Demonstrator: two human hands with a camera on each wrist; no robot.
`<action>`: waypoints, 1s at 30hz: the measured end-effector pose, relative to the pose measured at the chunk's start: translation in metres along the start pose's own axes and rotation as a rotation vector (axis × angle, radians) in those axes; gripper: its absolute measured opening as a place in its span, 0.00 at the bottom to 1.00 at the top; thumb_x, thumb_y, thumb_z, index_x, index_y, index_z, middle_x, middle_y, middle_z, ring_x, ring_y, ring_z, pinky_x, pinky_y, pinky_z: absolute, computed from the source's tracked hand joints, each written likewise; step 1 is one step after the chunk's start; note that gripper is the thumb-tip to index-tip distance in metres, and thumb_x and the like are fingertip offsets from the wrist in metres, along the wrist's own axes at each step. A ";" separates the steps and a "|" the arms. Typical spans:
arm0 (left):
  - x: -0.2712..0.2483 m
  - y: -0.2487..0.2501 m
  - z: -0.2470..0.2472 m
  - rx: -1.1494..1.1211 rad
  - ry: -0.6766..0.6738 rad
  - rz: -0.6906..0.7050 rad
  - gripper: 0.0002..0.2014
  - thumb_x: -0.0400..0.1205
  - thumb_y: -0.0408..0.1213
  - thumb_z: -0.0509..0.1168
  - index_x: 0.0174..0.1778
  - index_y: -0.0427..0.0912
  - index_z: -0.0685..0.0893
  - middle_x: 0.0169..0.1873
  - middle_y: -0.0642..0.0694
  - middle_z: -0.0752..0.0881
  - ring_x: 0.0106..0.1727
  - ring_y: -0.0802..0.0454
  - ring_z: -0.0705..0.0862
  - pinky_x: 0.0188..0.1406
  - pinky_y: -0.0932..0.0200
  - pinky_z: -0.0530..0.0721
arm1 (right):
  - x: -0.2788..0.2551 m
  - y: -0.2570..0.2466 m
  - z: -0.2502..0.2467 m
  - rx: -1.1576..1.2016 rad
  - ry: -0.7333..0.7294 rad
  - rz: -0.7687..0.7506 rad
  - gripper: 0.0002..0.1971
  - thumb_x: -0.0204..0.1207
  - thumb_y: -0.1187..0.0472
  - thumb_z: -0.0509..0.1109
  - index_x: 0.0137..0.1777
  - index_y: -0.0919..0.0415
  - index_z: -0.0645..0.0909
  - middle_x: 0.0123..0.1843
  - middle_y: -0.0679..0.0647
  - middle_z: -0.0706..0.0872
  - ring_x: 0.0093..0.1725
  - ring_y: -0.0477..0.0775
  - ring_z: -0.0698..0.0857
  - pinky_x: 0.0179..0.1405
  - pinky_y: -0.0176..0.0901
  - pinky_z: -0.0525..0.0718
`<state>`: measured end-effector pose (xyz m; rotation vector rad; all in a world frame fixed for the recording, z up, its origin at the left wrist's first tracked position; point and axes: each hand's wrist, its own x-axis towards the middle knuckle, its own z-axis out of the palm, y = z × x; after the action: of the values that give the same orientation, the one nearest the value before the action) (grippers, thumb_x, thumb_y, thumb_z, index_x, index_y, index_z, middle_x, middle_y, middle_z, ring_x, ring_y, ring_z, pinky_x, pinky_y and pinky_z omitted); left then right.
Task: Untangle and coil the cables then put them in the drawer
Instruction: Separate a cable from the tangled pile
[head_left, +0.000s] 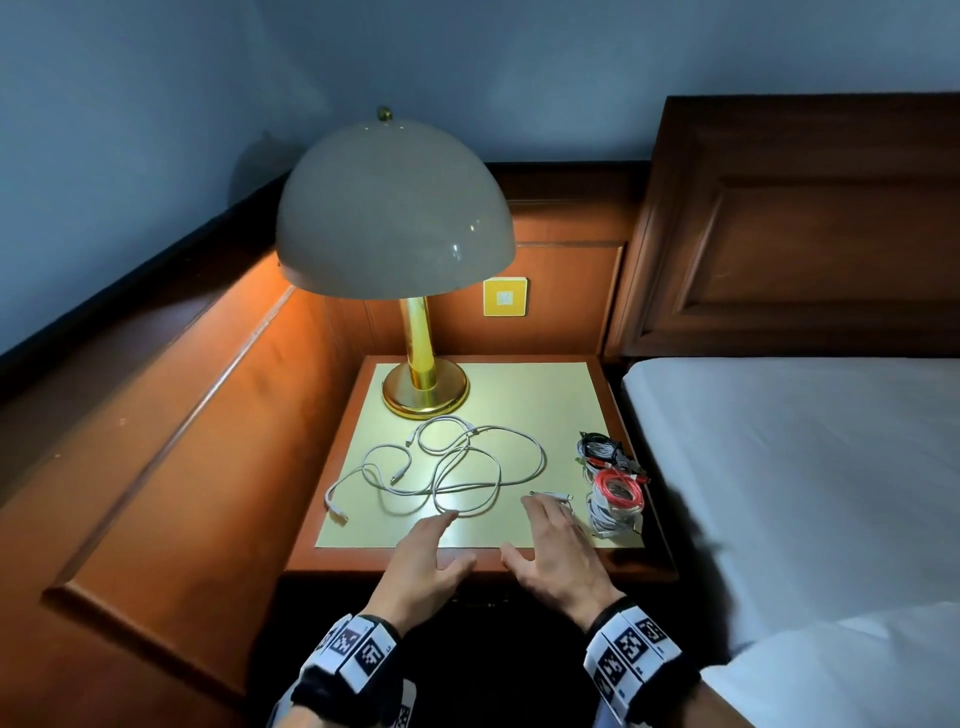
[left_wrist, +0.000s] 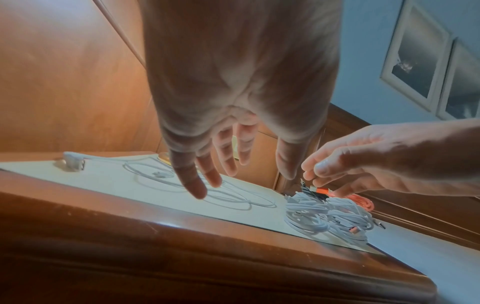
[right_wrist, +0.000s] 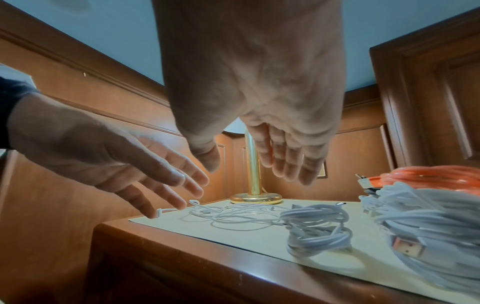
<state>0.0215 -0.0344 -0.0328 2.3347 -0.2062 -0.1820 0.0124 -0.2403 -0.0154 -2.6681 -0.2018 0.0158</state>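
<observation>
Several loose white cables (head_left: 452, 467) lie tangled in loops in the middle of the nightstand top (head_left: 524, 395). At its right edge sit coiled bundles: a black one (head_left: 597, 446), a red one (head_left: 618, 491) and white ones (head_left: 608, 522). My left hand (head_left: 457, 538) hovers open over the front edge, fingertips just above the nearest white loop (left_wrist: 228, 198). My right hand (head_left: 524, 527) is open beside it, its fingers near a white connector and left of the white coil (right_wrist: 317, 228). Neither hand holds anything. The nightstand front below is in shadow.
A brass lamp (head_left: 423, 384) with a dome shade (head_left: 395, 208) stands at the back left of the top. Wood panelling rises on the left and behind, with a yellow switch plate (head_left: 505, 297). A bed (head_left: 805, 467) and its headboard (head_left: 805, 223) are close on the right.
</observation>
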 end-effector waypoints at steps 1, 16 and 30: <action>0.000 -0.003 -0.004 0.018 0.004 -0.001 0.34 0.82 0.46 0.72 0.83 0.44 0.69 0.78 0.48 0.74 0.78 0.52 0.73 0.79 0.61 0.66 | 0.002 -0.004 0.001 -0.006 -0.012 -0.007 0.35 0.82 0.44 0.64 0.84 0.61 0.63 0.82 0.56 0.69 0.82 0.56 0.66 0.81 0.44 0.63; 0.043 -0.048 -0.030 0.271 0.033 -0.160 0.31 0.85 0.47 0.63 0.85 0.47 0.64 0.81 0.46 0.65 0.77 0.42 0.71 0.75 0.46 0.73 | 0.065 -0.035 0.040 -0.105 -0.173 -0.065 0.26 0.86 0.52 0.59 0.81 0.61 0.64 0.79 0.57 0.68 0.77 0.59 0.68 0.73 0.52 0.74; 0.064 -0.064 -0.026 0.223 0.182 -0.119 0.09 0.86 0.39 0.64 0.58 0.46 0.86 0.57 0.49 0.84 0.62 0.46 0.80 0.59 0.50 0.81 | 0.082 -0.016 0.073 -0.155 -0.193 -0.019 0.12 0.88 0.60 0.56 0.65 0.61 0.77 0.67 0.57 0.74 0.69 0.60 0.73 0.59 0.54 0.82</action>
<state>0.0951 0.0148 -0.0649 2.5704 0.0029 -0.0037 0.0881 -0.1814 -0.0716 -2.8181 -0.3006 0.2624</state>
